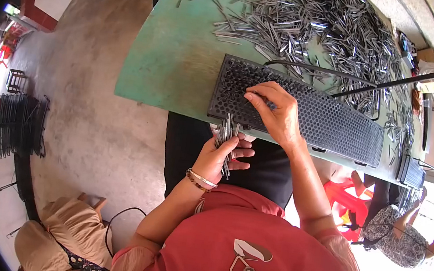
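A bundle of slim metallic strips [223, 133] is gripped by the left hand [214, 156], pressed between the thumb and the palm side, with the other fingers loosely spread behind it. The strips are held roughly upright in the picture, their upper ends fanned out just beside the near left corner of a black perforated tray [338, 121] and their lower tips left jutting out below the fingers. The right hand [280, 111] is held over the left part of the tray, palm down, with thumb and fingertips drawn together close to its surface; whether a strip is pinched there cannot be told.

The tray is long and rectangular, dark and closely patterned with small round holes in a honeycomb-like grid. Its left end is roughened by dark, bristling shapes, too small to be made out singly. It is laid along the near edge of a green tabletop [164, 58], whose flat surface is scuffed and worn. Beyond the tray, a wide heap of loose strips [296, 23] is spread in tangled layers, straight, thin and grey to black, with bright glints caught on their smooth sides.
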`<action>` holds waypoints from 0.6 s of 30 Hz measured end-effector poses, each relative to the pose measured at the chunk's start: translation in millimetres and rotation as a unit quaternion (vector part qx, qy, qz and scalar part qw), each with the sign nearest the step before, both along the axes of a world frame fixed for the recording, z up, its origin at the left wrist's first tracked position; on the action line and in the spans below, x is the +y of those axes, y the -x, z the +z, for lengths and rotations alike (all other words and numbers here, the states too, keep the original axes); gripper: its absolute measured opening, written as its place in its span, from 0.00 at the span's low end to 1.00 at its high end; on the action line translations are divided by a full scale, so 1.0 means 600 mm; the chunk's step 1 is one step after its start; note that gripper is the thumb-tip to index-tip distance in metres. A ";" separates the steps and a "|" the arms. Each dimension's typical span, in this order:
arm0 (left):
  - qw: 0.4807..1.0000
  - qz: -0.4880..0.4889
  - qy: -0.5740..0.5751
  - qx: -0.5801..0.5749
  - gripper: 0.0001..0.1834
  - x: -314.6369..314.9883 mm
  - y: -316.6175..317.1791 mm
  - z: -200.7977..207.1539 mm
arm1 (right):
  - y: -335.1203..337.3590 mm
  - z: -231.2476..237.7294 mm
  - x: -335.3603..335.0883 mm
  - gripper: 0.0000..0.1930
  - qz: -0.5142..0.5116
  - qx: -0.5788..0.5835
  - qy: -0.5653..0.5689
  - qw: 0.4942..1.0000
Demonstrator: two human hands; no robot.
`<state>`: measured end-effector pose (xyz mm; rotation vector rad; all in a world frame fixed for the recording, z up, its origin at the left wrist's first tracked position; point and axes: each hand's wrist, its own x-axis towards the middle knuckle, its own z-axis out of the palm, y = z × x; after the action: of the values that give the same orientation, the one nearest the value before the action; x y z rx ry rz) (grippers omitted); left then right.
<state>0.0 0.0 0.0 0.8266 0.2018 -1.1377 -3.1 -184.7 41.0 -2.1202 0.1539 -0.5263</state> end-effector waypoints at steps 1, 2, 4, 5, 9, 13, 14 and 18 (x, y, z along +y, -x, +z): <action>1.000 -0.005 0.004 0.001 0.13 0.000 0.000 0.000 | -0.002 -0.003 -0.002 0.07 0.006 -0.004 0.011 1.000; 1.000 -0.009 0.007 0.001 0.12 -0.001 0.000 0.000 | -0.004 -0.003 -0.004 0.07 0.011 -0.008 0.022 1.000; 1.000 -0.009 0.008 0.001 0.12 0.003 -0.001 0.000 | -0.006 -0.001 -0.003 0.07 0.014 -0.012 0.025 1.000; 1.000 -0.010 0.009 0.001 0.12 0.004 -0.001 0.001 | -0.006 0.001 -0.003 0.07 0.016 -0.016 0.029 0.999; 1.000 -0.009 0.004 0.006 0.12 0.004 0.002 -0.001 | -0.006 0.008 -0.011 0.07 0.041 0.019 0.019 0.999; 0.999 -0.025 0.012 0.018 0.14 0.002 0.000 0.002 | -0.006 0.003 -0.020 0.07 0.057 0.011 0.044 0.997; 0.999 -0.028 0.014 0.023 0.14 0.001 -0.001 0.004 | -0.006 0.003 -0.022 0.07 0.062 0.016 0.044 0.997; 0.999 -0.037 0.011 0.020 0.15 0.000 -0.003 0.010 | -0.007 0.003 -0.025 0.07 0.067 0.008 0.050 0.996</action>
<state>1.9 -0.3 6.1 0.7982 0.1937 -1.2256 0.9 -199.9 42.8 -2.2136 -0.0051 -0.4450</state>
